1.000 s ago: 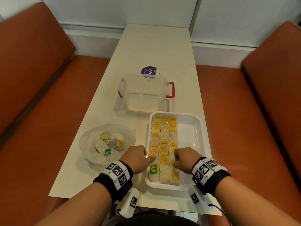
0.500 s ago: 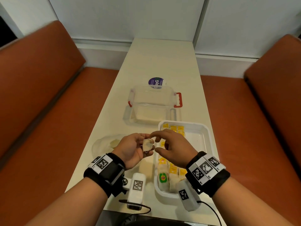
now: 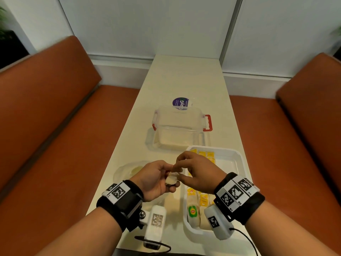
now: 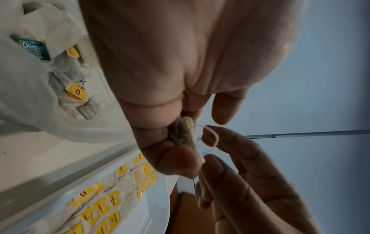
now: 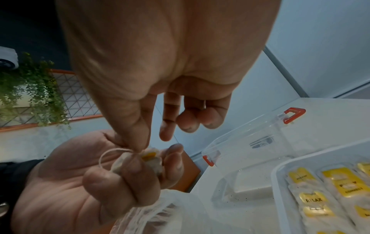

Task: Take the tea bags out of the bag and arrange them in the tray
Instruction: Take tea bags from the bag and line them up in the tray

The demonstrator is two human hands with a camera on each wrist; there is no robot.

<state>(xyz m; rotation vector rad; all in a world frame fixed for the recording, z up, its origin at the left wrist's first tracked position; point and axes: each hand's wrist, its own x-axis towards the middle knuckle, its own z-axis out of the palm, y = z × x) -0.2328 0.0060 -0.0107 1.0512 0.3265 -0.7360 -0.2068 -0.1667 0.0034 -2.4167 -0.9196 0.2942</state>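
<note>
Here, above the near end of a long cream table (image 3: pixel 184 80), the left hand (image 3: pixel 155 180) clasps a single tea bag (image 3: pixel 171 180) between thumb and curled fingers, while the right hand (image 3: pixel 199 172) pinches the bag's loose string (image 4: pixel 214 137) between thumb and forefinger, its other fingers hanging slack. The held tea bag hangs over the gap between the plastic bag (image 3: pixel 127 170), at nine o'clock of the hands, and the white tray (image 3: pixel 238 159), at three o'clock, where rows of yellow-tagged tea bags (image 3: pixel 203 198) already lie. The risks from here look small but real: a sharp tug on the string could tear the thin paper and spill leaf, as dark specks on the table in the wrist views suggest may happen with these bags; the looped string could also snag a finger, so that the bag swings or drops short of the tray; and a careless set-down could knock the neat rows askew. Much stays hidden. From the head view the hands and the wrist cameras cover the middle of the tray, so the free slot cannot be judged; the plastic bag is mostly behind the left hand, and only a few tea bags, one green-tagged (image 4: pixel 35 49), show in it from the left wrist. Whether the string is knotted or merely looped cannot be told. A clear box with red latches (image 3: pixel 179 126) stands at twelve o'clock.
</note>
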